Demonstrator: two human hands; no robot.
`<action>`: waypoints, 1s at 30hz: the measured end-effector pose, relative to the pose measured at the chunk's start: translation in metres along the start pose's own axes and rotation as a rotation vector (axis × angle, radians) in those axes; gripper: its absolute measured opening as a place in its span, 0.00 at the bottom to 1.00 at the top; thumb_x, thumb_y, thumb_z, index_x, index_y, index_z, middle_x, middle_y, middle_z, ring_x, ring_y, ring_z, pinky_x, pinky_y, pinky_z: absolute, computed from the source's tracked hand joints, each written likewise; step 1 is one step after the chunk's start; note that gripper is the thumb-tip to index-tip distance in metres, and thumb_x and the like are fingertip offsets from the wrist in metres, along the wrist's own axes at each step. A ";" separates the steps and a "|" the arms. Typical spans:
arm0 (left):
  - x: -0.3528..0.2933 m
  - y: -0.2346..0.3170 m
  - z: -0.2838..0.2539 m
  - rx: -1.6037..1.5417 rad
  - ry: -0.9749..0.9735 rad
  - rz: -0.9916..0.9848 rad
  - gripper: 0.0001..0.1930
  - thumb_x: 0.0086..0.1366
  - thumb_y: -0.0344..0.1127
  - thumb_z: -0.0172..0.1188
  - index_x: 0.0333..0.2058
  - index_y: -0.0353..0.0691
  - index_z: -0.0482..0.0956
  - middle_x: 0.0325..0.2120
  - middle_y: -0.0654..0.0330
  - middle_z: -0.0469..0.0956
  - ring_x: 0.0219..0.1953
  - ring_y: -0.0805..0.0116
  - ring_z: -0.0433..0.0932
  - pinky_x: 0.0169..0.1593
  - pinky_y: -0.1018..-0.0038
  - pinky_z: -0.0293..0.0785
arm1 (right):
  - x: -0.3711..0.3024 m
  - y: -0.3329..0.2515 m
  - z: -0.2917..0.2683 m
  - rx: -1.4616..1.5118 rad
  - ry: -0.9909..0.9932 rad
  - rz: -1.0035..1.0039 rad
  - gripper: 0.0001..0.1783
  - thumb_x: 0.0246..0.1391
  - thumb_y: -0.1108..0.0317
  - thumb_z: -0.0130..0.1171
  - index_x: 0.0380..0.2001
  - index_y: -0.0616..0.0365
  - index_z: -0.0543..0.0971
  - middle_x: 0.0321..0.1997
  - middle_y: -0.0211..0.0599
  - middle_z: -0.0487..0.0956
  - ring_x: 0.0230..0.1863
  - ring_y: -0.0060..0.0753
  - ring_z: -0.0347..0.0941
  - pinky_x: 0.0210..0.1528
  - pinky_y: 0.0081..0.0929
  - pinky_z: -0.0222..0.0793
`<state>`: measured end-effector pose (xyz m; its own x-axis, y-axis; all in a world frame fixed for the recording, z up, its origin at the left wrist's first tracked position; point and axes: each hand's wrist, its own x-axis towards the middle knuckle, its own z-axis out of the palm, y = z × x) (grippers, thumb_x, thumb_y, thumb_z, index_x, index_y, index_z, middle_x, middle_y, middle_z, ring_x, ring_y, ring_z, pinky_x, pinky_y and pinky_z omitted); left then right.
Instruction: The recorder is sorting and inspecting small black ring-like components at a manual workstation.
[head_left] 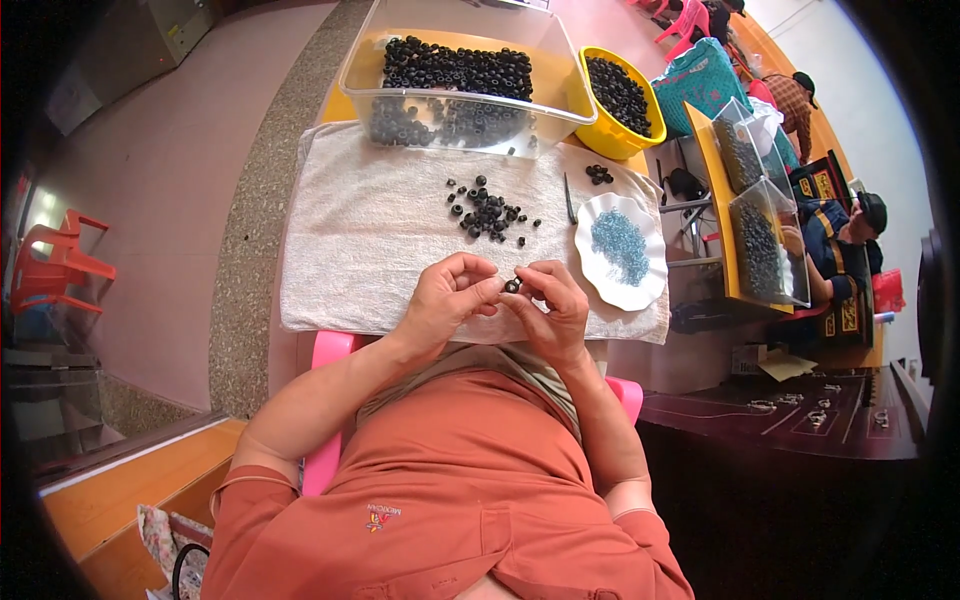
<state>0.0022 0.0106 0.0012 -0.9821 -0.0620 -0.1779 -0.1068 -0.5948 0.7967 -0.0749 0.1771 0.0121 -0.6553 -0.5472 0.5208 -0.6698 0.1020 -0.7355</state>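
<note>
Just above the towel's near edge, my right hand (553, 305) pinches a small round black part (512, 286) between thumb and fingers. My left hand (452, 300) is closed beside it, thumb and fingertips pressed together close to the part; whatever they hold is too small to make out. Beyond the hands, a loose pile of black ring-shaped parts (488, 214) lies on the white towel (350, 230). To the right sits a white scalloped plate (598, 288) bearing many tiny pale-blue pieces (620, 247). Thin dark tweezers (570, 198) lie left of the plate.
At the table's far side stand a clear plastic tub (555, 105) and a yellow basket (612, 143), both holding black parts. A small black cluster (599, 175) rests above the plate. Rightward, another table (735, 270) carries clear bins (770, 240); a person (845, 235) sits beyond.
</note>
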 end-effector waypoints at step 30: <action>-0.001 0.001 0.002 -0.017 0.005 -0.006 0.09 0.63 0.30 0.62 0.40 0.34 0.75 0.32 0.62 0.79 0.33 0.78 0.77 0.37 0.82 0.76 | 0.003 -0.002 -0.001 -0.117 -0.030 -0.089 0.19 0.45 0.80 0.67 0.42 0.64 0.78 0.37 0.42 0.77 0.28 0.27 0.75 0.28 0.23 0.72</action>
<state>0.0024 0.0113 0.0032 -0.9806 -0.0629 -0.1856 -0.1097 -0.6088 0.7857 -0.0757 0.1764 0.0160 -0.5816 -0.5830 0.5673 -0.7624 0.1473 -0.6302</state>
